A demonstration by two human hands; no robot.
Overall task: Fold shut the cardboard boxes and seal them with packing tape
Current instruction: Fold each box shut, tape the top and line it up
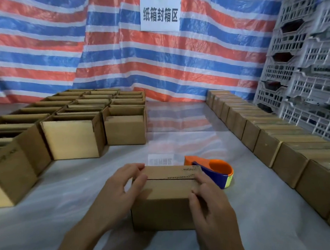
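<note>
Cardboard box (163, 200) — left hand (117, 191) and right hand (211, 207) grip its folded-down top.

Striped tarp (49, 40) w/ sign (159, 14) (paper), gray crates (308, 66) at rt.

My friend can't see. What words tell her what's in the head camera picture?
A left hand and right hand hold the flaps of a cardboard box shut on a table. A tape dispenser sits behind it, open boxes at left, closed boxes at right.
</note>
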